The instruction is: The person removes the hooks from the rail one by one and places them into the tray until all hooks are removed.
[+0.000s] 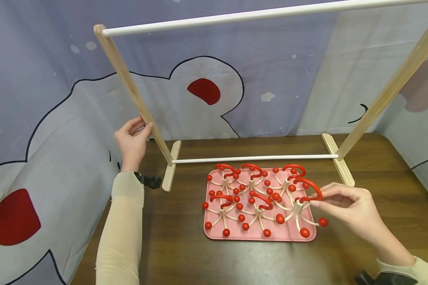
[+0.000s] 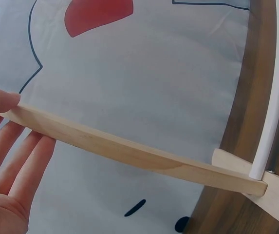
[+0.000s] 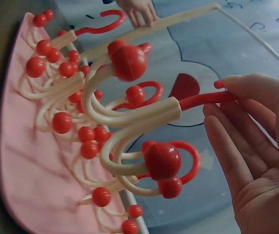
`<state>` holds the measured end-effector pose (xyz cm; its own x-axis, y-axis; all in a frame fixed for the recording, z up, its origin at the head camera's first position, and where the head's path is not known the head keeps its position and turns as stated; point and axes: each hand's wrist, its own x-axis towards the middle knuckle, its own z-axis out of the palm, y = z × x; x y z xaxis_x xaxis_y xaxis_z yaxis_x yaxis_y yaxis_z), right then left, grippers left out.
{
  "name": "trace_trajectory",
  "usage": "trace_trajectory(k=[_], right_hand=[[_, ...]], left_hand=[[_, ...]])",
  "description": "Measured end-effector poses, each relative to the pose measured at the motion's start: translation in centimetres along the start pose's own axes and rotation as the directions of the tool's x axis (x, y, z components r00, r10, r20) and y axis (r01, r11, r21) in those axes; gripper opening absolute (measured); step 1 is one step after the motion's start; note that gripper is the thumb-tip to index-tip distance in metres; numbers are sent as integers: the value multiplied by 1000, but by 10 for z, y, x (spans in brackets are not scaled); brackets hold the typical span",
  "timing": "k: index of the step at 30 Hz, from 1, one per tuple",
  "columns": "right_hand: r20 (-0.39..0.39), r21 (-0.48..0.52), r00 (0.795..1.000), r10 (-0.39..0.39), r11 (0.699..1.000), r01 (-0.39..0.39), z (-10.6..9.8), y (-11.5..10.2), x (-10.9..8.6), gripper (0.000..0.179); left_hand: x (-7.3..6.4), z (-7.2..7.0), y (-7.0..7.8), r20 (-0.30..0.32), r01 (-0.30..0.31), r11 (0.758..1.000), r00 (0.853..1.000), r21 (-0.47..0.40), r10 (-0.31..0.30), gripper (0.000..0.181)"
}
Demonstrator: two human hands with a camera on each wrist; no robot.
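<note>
Thumb and fingers of my left hand [image 1: 132, 138] grip the left wooden upright [image 1: 128, 83] of a frame, partway up; the left wrist view shows the thumb on one side of the wood and the fingers on the other. My right hand [image 1: 354, 206] pinches the red hook of a claw-like multi-prong hanger [image 1: 299, 206] between thumb and fingertips. Its cream prongs end in red balls and overlap the right front of a pink tray [image 1: 256, 239]. Several similar hangers [image 1: 259, 213] stand on that tray, their red hooks upward.
A white rod [image 1: 235, 17] spans the top of the frame, and a lower rod [image 1: 256, 158] joins its wooden feet behind the tray. The right upright [image 1: 392, 83] leans outward in the head view. A patterned curtain [image 1: 278, 79] hangs behind the brown table [image 1: 178, 253].
</note>
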<state>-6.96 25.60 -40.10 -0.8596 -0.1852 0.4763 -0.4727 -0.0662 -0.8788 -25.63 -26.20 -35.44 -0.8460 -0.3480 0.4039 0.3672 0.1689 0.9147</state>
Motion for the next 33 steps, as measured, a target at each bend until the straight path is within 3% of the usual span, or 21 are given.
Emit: trace_trajectory(k=[6, 12, 18, 23, 27, 33], right_hand=[[17, -38, 999, 40, 998, -40, 5, 9, -7, 34], [6, -139, 993, 118, 984, -116, 9, 18, -12, 27], [-2, -152, 989, 145, 978, -144, 14, 30, -18, 20], [-41, -135, 985, 169, 976, -173, 17, 38, -24, 24], [-56, -122, 983, 174, 976, -179, 17, 41, -27, 26], [-20, -157, 982, 185, 970, -186, 15, 37, -27, 28]], left_hand=[[1, 0, 0, -5, -3, 1000, 1000, 8, 3, 30], [2, 1, 3, -6, 4, 1000, 1000, -3, -4, 31], [2, 0, 2, -3, -3, 1000, 1000, 7, 3, 31], [-1, 1, 2, 7, -15, 998, 1000, 69, 14, 35], [-14, 0, 10, 42, -42, 989, 998, 140, 37, 44], [-45, -5, 29, 99, -130, 957, 989, 259, 108, 53]])
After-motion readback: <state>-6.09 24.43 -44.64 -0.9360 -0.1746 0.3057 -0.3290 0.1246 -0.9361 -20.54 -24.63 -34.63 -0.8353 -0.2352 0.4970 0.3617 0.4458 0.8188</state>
